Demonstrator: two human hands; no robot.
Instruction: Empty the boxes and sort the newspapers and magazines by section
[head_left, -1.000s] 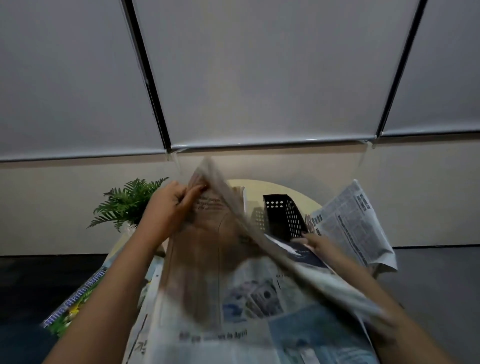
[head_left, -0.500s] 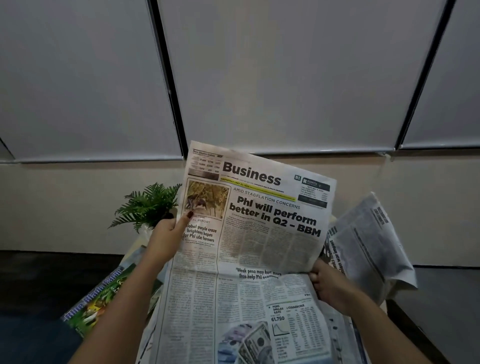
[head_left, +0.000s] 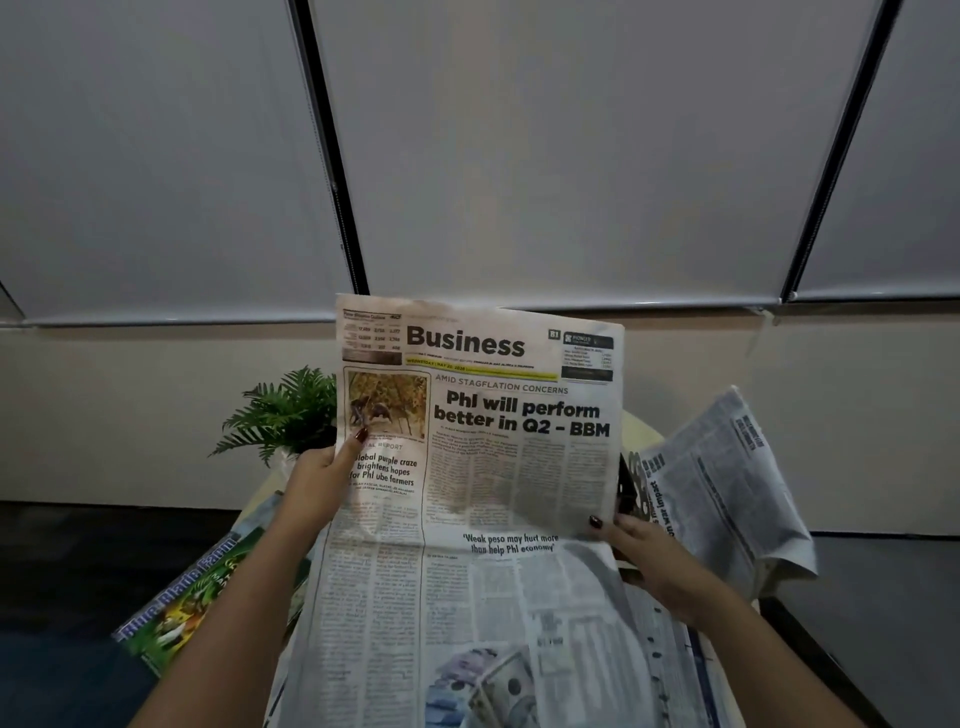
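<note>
Broadsheet newspaper w/ "Business" masthead (head_left: 483, 467) is held up, front page facing the camera, upper half standing near upright, lower half sloping down toward the viewer. Left hand (head_left: 317, 483) grips its left edge about mid-height, thumb on the front of the page near the small farm photo, rest of the fingers hidden behind the sheet. Right hand (head_left: 649, 556) pinches the right edge at the fold line, thumb on the front, fingers curled behind. Both edges taut, top corners free.

Room: open air above the page, only grey roller blinds (head_left: 571, 156) and beige wall strip (head_left: 156, 405) behind. To the left of the held page, dark floor (head_left: 78, 571).

Around: second, crumpled grey newsprint sheet (head_left: 727, 483) sits just right of the held page, its lower corner drooping past the table's side; right hand is in front of it. Dark perforated box edge (head_left: 626, 488) peeks between the two papers, mostly hidden. Green fern-like potted plant (head_left: 280, 415) stands behind the left hand, close to the page's left edge. Glossy green/blue magazine cover (head_left: 192, 597) lies low left, under the left forearm, overhanging the pale round table (head_left: 641, 431). More printed sheets lie below the held paper, detail not readable.
</note>
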